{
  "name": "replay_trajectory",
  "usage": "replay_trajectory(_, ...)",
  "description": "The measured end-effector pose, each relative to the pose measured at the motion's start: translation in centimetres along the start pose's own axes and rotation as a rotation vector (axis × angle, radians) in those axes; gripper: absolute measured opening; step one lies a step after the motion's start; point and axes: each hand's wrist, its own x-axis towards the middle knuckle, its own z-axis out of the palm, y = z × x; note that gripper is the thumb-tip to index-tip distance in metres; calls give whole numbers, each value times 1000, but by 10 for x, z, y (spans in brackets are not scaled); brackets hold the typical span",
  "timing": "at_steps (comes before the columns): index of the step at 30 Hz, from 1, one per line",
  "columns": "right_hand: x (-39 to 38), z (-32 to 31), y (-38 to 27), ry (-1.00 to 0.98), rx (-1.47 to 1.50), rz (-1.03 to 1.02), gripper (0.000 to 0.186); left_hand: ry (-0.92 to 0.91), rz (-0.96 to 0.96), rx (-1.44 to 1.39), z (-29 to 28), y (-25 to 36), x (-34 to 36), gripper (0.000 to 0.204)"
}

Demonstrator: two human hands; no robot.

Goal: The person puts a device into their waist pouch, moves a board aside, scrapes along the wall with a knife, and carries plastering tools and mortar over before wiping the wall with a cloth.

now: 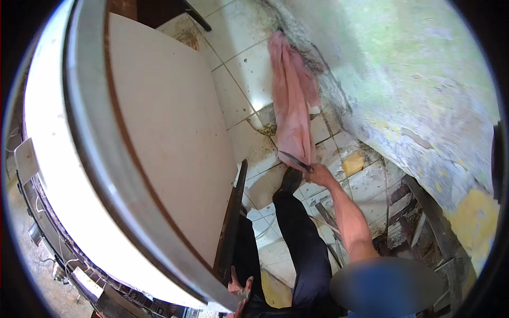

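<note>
Holding a slim dark tool point(295, 160) in the right grip point(318, 175), closed round one end, with the pointed length angled out to the left across the near end of a pink cloth point(292, 106). Seen stretching away ahead of that grip over the tiled floor point(246, 71); cannot tell whether also pinched by it. Just left of the right grip, over a dark shoe point(290, 183); to its right, beside a yellow piece point(352, 164). Opened with fingers apart at the left grip point(240, 289), near the corner of a white surface point(169, 106).
</note>
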Motion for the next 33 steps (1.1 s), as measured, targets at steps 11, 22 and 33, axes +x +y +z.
replay_trajectory(11, -198, -16, -119, -15, 961, 313, 11, -2, 356, 94, -26, -56, 17, 82)
replay_trajectory(22, -322, -41, -117, 1379, 694, 115, 35, -12, 639, -258, -90, -96, 35, 69)
replay_trajectory(33, -254, 2, -191, 854, 630, 292, 46, -23, 611, -328, -126, -99, 55, 76)
